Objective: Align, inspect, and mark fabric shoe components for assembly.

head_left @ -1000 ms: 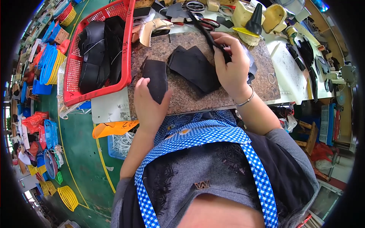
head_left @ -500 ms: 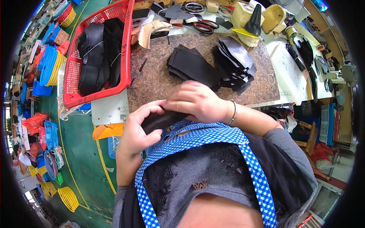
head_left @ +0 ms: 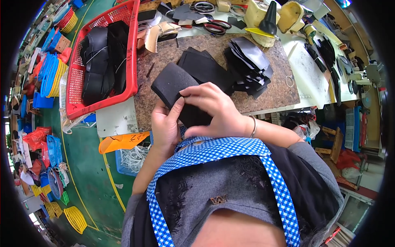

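Note:
A flat black leather-like piece (head_left: 175,82) is held up over the board's near edge, in front of my apron. My left hand (head_left: 166,123) grips it from below, thumb on its face and fingers behind. With bent fingers, my right hand (head_left: 212,107) presses on its right edge, the fingertips close to my left thumb. Just beyond lies a pile of similar black pieces (head_left: 205,68), partly covered by the held one. Right of that, a fanned stack of black pieces (head_left: 251,61) rests on the speckled brown board (head_left: 271,94).
A red basket (head_left: 133,53) with tied black bundles stands on the left. Scissors (head_left: 216,28), scraps and a dark cone-shaped nozzle (head_left: 268,20) line the back. A thin ring (head_left: 289,81) lies at the board's right. A blue basket (head_left: 125,164) of white strips sits below the table.
The black piece has been raised from near my apron and turned to show its broad face. My left hand has moved right and up with it; my right hand has opened slightly and shifted lower.

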`<action>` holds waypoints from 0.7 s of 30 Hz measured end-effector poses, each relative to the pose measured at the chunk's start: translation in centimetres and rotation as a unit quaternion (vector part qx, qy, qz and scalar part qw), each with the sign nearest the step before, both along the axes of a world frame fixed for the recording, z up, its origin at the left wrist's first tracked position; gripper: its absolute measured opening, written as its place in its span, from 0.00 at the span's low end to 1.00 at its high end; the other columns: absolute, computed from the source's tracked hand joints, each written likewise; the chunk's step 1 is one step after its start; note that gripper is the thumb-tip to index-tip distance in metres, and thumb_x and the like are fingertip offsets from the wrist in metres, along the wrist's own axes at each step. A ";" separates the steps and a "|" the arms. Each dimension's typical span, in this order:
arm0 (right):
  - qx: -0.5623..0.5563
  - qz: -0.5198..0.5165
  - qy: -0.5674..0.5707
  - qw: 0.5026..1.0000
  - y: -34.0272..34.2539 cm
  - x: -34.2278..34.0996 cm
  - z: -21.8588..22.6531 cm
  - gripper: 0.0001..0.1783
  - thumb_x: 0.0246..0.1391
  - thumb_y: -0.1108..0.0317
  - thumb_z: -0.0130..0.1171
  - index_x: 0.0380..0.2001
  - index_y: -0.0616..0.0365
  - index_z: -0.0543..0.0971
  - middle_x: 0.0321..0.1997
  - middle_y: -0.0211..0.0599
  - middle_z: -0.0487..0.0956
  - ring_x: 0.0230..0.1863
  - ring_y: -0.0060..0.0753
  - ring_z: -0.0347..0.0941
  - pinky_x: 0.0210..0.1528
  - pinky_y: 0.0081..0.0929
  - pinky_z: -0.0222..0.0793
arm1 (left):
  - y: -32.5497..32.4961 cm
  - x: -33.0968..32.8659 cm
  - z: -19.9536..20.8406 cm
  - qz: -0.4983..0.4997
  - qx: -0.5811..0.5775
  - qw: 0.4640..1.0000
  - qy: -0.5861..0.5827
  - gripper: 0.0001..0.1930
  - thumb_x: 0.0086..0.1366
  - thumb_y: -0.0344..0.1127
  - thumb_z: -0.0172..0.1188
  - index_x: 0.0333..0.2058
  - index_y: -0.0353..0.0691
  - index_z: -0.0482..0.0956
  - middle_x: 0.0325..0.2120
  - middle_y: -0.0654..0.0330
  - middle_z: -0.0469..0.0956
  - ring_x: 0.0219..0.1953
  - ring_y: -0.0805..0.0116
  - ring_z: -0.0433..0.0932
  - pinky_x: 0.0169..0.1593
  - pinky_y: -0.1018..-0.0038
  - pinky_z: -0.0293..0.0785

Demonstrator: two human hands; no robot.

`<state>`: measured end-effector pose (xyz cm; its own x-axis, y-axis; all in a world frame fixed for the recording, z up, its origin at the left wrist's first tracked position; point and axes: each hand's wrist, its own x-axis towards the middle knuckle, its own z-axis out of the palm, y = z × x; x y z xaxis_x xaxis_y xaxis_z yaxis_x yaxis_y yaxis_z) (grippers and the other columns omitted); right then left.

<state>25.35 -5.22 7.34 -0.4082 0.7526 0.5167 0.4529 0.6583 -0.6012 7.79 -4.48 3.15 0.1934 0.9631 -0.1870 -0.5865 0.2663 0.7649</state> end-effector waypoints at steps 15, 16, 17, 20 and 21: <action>-0.060 -0.044 0.081 0.994 1.1 -1.0 -2.0 0.11 0.40 0.78 0.68 0.31 0.63 0.81 0.36 0.38 0.81 0.36 0.31 0.80 0.37 0.26 0.78 | -1.2 -0.2 1.3 0.008 0.148 0.964 0.222 0.19 0.61 0.37 0.69 0.44 0.33 0.74 0.38 0.63 0.78 0.39 0.77 0.76 0.46 0.79 0.72; -0.090 -0.063 0.091 0.990 1.1 -0.9 -1.8 0.10 0.41 0.78 0.68 0.31 0.64 0.81 0.36 0.39 0.81 0.36 0.32 0.81 0.38 0.27 0.78 | -1.1 -0.3 1.2 0.002 0.138 0.968 0.210 0.18 0.61 0.37 0.69 0.44 0.34 0.74 0.37 0.63 0.78 0.40 0.77 0.75 0.47 0.80 0.72; -0.120 -0.082 0.100 0.984 1.0 -0.9 -1.7 0.10 0.42 0.79 0.68 0.31 0.64 0.81 0.36 0.39 0.81 0.36 0.32 0.81 0.39 0.27 0.79 | -1.1 -0.3 1.2 -0.004 0.129 0.972 0.197 0.18 0.62 0.38 0.68 0.44 0.34 0.74 0.37 0.63 0.78 0.40 0.78 0.75 0.47 0.80 0.72; -0.122 -0.047 0.148 0.980 1.4 -0.9 -2.0 0.09 0.43 0.78 0.67 0.32 0.64 0.81 0.37 0.39 0.81 0.37 0.33 0.81 0.40 0.27 0.79 | -1.1 -0.1 1.4 0.027 0.110 0.979 0.172 0.17 0.63 0.38 0.67 0.44 0.34 0.74 0.37 0.63 0.78 0.40 0.78 0.75 0.47 0.80 0.71; -0.122 -0.047 0.148 0.980 1.2 -1.1 -1.9 0.09 0.43 0.78 0.67 0.32 0.64 0.81 0.37 0.39 0.81 0.37 0.33 0.81 0.40 0.27 0.79 | -0.9 -0.2 1.2 0.026 0.110 0.979 0.172 0.17 0.63 0.38 0.67 0.44 0.34 0.74 0.37 0.63 0.78 0.40 0.78 0.75 0.47 0.80 0.71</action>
<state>24.26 -4.00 5.49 -0.1897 0.8961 0.4012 0.2868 0.4414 -0.8503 7.55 -5.36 4.32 0.1049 0.9943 -0.0197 -0.2924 0.0497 0.9550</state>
